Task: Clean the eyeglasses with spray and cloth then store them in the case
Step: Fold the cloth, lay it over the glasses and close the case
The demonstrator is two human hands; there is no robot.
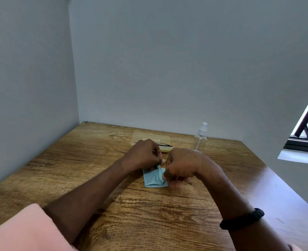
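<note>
Both hands, the left hand (143, 154) and right hand (181, 166), are pinching the blue cloth (154, 179) just before the case (150, 139), seemingly wiping the mostly hidden eyeglasses (165, 145), spray bottle (200, 137) standing beside it.

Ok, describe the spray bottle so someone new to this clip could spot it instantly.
Start at the wooden table and look to its far edge by the grey wall. Right of the tan case, just beyond the right hand, stands the spray bottle. It is the only upright, see-through item there, topped with a white pump nozzle.
</note>
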